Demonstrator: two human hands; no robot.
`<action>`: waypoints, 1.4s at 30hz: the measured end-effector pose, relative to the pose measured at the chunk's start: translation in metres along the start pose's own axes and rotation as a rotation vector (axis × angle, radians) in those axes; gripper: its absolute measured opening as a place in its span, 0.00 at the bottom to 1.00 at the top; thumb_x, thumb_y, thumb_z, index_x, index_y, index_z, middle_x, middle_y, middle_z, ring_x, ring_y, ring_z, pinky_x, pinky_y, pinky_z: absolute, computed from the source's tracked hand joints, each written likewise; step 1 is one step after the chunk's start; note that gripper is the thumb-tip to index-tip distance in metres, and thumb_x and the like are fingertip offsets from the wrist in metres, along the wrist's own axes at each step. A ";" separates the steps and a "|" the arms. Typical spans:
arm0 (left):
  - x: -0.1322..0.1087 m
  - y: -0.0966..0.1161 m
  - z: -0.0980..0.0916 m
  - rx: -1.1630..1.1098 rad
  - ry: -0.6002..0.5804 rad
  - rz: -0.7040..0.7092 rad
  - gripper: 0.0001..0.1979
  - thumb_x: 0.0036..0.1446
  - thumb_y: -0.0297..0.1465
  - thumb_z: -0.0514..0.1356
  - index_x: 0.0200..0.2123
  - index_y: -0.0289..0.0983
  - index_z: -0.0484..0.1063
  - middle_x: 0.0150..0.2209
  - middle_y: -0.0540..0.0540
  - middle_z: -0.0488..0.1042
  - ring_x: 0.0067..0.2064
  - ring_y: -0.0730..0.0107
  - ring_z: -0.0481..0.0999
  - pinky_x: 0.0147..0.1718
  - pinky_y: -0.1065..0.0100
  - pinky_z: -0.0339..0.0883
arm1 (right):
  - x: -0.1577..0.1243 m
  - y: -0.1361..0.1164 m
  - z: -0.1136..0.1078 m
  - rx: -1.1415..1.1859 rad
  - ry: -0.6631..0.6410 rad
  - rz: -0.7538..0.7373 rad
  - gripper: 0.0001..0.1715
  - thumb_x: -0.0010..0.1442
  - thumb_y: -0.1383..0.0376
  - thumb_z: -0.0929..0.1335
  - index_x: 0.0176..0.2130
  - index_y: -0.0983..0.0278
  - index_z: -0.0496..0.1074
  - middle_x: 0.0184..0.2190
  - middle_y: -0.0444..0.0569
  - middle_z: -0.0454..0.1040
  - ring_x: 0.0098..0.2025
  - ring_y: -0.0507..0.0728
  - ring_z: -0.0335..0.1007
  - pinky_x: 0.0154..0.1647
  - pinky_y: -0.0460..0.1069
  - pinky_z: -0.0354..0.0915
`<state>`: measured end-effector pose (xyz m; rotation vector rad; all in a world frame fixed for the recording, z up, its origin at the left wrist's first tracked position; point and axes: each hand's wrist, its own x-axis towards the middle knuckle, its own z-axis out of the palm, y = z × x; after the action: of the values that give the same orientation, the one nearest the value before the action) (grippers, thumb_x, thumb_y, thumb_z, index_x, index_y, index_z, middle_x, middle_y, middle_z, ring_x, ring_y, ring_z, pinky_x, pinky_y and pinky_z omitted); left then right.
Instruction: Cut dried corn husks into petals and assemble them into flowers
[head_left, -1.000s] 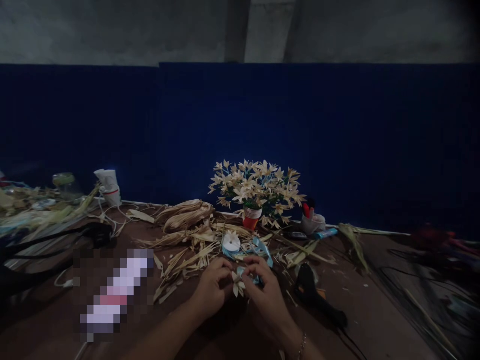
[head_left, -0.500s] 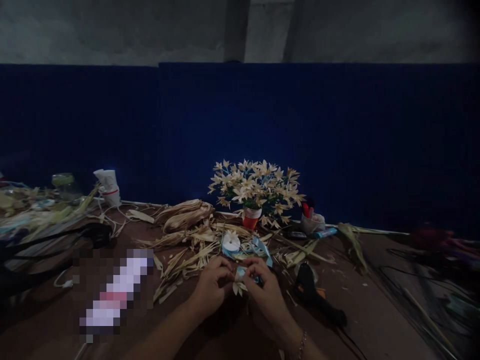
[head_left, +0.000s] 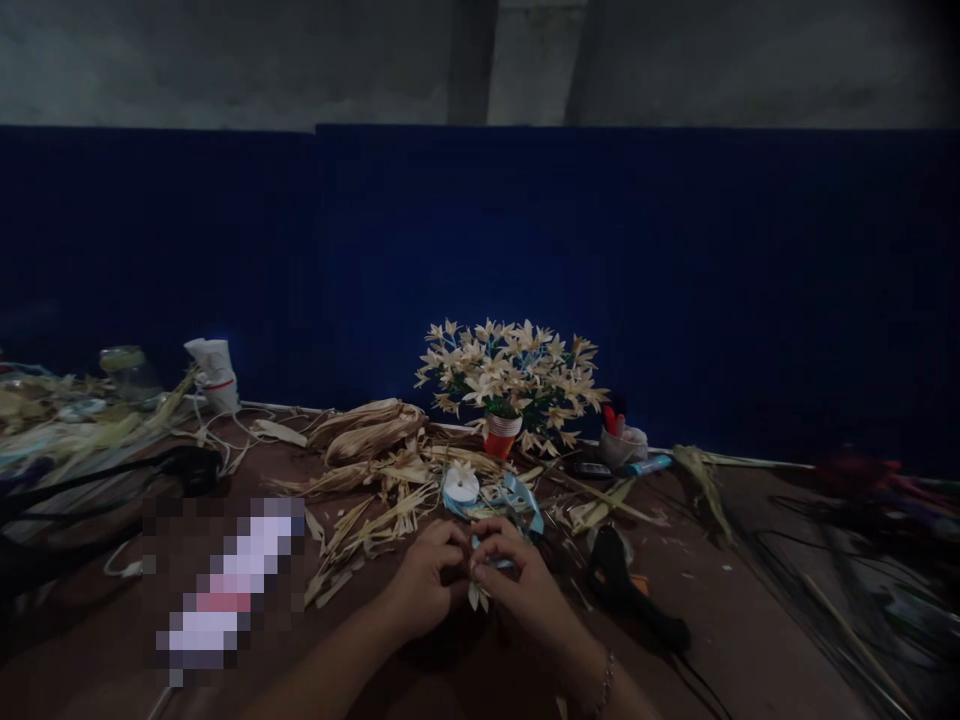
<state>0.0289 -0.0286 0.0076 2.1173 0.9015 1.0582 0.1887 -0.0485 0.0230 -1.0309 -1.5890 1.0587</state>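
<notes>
The person holds a small pale flower (head_left: 478,598) low above the counter (head_left: 735,640), in the middle, just in front of the body. Both hands are grasping it: the left hand (head_left: 427,580) with bent fingers at one side, the right hand (head_left: 517,570) with thumb and finger pinched at the other. The petals hang downward, and the upper part is covered by the fingers, perhaps because such a thin base needs a fine grip from two sides. Something light blue shows among the right fingers; what it does there, one cannot tell.

The ribbon spool (head_left: 461,483) and a loose blue ribbon (head_left: 534,505) lie just beyond the hands, probably so that they are reached without stretching. The glue gun (head_left: 630,590) lies at the right, its handle toward the person, which seems convenient for the right hand. The dry husks (head_left: 375,435) are spread behind and to the left. Farther back stands a red cup (head_left: 502,435) with many pale flowers (head_left: 517,375), away from the working space, maybe for its protection.
</notes>
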 end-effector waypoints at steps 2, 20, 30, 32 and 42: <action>0.000 0.001 0.000 -0.008 -0.019 0.016 0.08 0.48 0.33 0.59 0.21 0.37 0.70 0.30 0.47 0.68 0.36 0.69 0.66 0.36 0.68 0.60 | 0.000 0.002 0.002 0.019 -0.023 0.000 0.06 0.49 0.63 0.69 0.24 0.64 0.72 0.41 0.50 0.64 0.47 0.58 0.62 0.48 0.54 0.58; 0.004 -0.004 -0.001 -0.029 0.209 -0.140 0.06 0.46 0.28 0.59 0.19 0.36 0.70 0.28 0.48 0.65 0.33 0.68 0.66 0.33 0.69 0.60 | 0.007 -0.008 -0.011 0.628 0.130 0.296 0.12 0.48 0.56 0.68 0.27 0.63 0.70 0.24 0.44 0.70 0.26 0.53 0.64 0.29 0.48 0.61; 0.002 0.000 -0.002 -0.024 0.222 -0.129 0.06 0.46 0.29 0.59 0.19 0.36 0.69 0.29 0.47 0.65 0.34 0.68 0.66 0.33 0.68 0.60 | -0.002 0.003 0.010 0.312 0.091 0.227 0.14 0.46 0.57 0.70 0.24 0.65 0.67 0.21 0.42 0.67 0.26 0.51 0.61 0.27 0.45 0.57; 0.002 0.000 -0.002 -0.012 0.231 -0.131 0.05 0.46 0.28 0.59 0.20 0.36 0.70 0.30 0.47 0.66 0.34 0.67 0.66 0.34 0.68 0.60 | -0.002 0.004 0.010 0.274 0.088 0.218 0.13 0.46 0.57 0.69 0.25 0.65 0.68 0.22 0.43 0.68 0.26 0.52 0.61 0.28 0.45 0.58; 0.002 0.002 -0.001 -0.011 0.237 -0.099 0.06 0.46 0.27 0.59 0.19 0.36 0.69 0.29 0.47 0.66 0.34 0.68 0.66 0.33 0.69 0.60 | -0.001 0.001 0.010 0.107 0.107 0.148 0.12 0.50 0.59 0.67 0.23 0.65 0.67 0.22 0.43 0.65 0.27 0.52 0.59 0.29 0.45 0.57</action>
<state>0.0296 -0.0276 0.0106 1.9438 1.0971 1.2768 0.1796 -0.0513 0.0203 -1.1268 -1.3719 1.1557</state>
